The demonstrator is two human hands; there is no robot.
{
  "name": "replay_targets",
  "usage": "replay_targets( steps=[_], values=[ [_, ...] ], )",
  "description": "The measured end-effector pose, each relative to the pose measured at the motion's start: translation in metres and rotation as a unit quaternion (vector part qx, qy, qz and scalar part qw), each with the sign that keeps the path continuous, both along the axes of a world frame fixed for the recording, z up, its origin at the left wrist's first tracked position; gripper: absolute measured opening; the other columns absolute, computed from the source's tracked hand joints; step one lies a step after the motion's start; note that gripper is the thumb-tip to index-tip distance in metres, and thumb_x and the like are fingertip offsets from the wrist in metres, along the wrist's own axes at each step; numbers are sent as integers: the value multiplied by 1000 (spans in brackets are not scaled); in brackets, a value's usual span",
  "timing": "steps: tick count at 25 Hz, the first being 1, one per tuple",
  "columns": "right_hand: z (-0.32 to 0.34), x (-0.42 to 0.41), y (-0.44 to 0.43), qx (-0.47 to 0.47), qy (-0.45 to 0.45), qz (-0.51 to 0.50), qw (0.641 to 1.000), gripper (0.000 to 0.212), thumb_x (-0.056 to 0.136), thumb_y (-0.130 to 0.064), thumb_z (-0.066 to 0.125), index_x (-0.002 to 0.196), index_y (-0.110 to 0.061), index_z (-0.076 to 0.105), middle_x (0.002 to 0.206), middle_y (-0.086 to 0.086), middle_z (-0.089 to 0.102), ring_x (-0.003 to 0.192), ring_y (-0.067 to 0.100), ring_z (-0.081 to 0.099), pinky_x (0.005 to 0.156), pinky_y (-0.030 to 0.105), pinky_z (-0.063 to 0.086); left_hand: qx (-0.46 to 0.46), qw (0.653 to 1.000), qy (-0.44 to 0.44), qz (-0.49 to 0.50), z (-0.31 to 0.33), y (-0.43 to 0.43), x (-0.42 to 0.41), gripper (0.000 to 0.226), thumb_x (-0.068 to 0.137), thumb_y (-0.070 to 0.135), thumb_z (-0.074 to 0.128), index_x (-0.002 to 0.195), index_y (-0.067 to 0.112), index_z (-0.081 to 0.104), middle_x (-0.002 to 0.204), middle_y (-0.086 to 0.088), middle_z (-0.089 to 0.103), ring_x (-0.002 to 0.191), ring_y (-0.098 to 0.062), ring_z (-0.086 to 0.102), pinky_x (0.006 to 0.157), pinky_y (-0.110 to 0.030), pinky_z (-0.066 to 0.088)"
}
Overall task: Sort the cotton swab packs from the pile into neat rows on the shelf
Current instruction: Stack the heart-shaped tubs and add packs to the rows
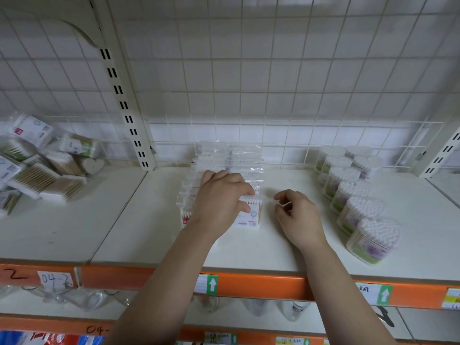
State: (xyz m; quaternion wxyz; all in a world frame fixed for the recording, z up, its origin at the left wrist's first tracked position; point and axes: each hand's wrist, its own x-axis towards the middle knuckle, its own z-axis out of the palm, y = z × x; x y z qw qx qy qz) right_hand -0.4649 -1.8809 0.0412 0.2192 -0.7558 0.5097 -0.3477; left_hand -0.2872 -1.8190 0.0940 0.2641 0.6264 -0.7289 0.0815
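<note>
Gripping the front pack (252, 215) is my left hand (219, 202). Its fingers are curled over the pack's top edge, where the white swab tips show, and the thumb lies across the printed face. The palm and wrist cover the front of the neighbouring row to the left, so I cannot tell what lies under them.

1. Left hand: closed round the front pack, knuckles up, forearm reaching in over the shelf (149, 232) edge.
2. Right hand (298, 217): fingers loosely curled, forefinger and thumb apart, with no pack between them that I can see. The heel of the hand rests on the shelf surface. The fingertips are just beside the right edge of the front pack. I cannot tell whether they touch its clear wrapper.
3. Rows (245, 158): two lines of clear-wrapped cotton swab packs stand upright side by side. They run from the wire grid (249, 70) at the back toward me, and the front pack closes the right-hand line.
4. Pile (37, 168): unsorted packs lie heaped at mixed angles on the next shelf section to the left, beyond the slotted upright (124, 103) and well apart from both hands.

To the right of my right hand, heart-shaped tubs (358, 192) of swabs stand in a line from back to front, apart from the rows. An orange rail (261, 285) runs along the shelf front. It carries a green arrow label (211, 283) below my left forearm.
</note>
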Motion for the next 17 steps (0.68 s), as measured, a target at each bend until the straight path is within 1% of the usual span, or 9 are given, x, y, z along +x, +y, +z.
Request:
replay_targets(
  steps=[2, 4, 6, 8, 11, 14, 15, 17],
  values=[
    [0, 0, 0, 1, -3, 2, 1000, 22, 82, -9, 58, 100, -18, 64, 94, -1, 58, 73, 12, 55, 71, 27, 44, 4, 1000, 6, 2, 2, -5, 2, 25, 62, 29, 82, 86, 26, 75, 84, 9, 67, 76, -18, 62, 78, -26, 25],
    [1, 0, 0, 2, -8, 1, 1000, 22, 82, -8, 58, 100, -18, 64, 94, -1, 59, 73, 11, 55, 73, 28, 45, 29, 999, 6, 13, 6, -7, 2, 26, 71, 32, 77, 96, 26, 74, 93, 9, 66, 85, -17, 61, 83, -25, 23],
    [1, 1, 0, 2, -27, -2, 1000, 21, 82, -7, 58, 99, -19, 64, 95, -1, 59, 74, 10, 56, 74, 28, 47, 45, 999, -18, 23, 6, -9, 2, 30, 77, 36, 72, 106, 29, 70, 103, 10, 63, 95, -15, 57, 88, -24, 21],
    [4, 2, 2, -3, -59, -11, 998, 20, 84, -6, 57, 99, -19, 63, 96, -1, 61, 78, 10, 57, 72, 25, 46, 40, 999, -17, 18, 5, -6, 3, 31, 80, 37, 70, 110, 29, 67, 106, 11, 61, 99, -15, 55, 90, -25, 22],
    [17, 4, 5, -33, -105, -35, 993, 19, 86, -8, 57, 100, -20, 64, 96, -1, 62, 80, 10, 60, 66, 20, 45, -4, 1000, 26, 12, 6, 1, 11, 30, 82, 43, 65, 108, 27, 68, 103, 10, 61, 96, -17, 55, 87, -27, 26],
    [40, 14, 9, -71, -144, -41, 986, 20, 87, -10, 58, 98, -25, 63, 95, -4, 63, 80, 11, 61, 64, 17, 44, -66, 996, 44, 47, 11, 11, 28, 36, 86, 51, 50, 106, 27, 68, 101, 10, 62, 94, -16, 58, 86, -30, 34],
    [48, 21, 11, -84, -149, -35, 985, 21, 88, -11, 58, 98, -28, 62, 95, -5, 63, 80, 12, 61, 64, 19, 44, -82, 994, 45, 63, 14, 15, 37, 38, 87, 51, 46, 106, 26, 68, 101, 10, 62, 94, -16, 59, 85, -32, 38],
    [62, 41, 17, -104, -151, -8, 983, 21, 88, -11, 58, 98, -29, 63, 95, -8, 62, 81, 14, 60, 67, 26, 47, -112, 988, 44, 98, 19, 26, 55, 35, 88, 47, 45, 105, 26, 68, 99, 9, 63, 91, -16, 60, 82, -34, 42]
  ],
)
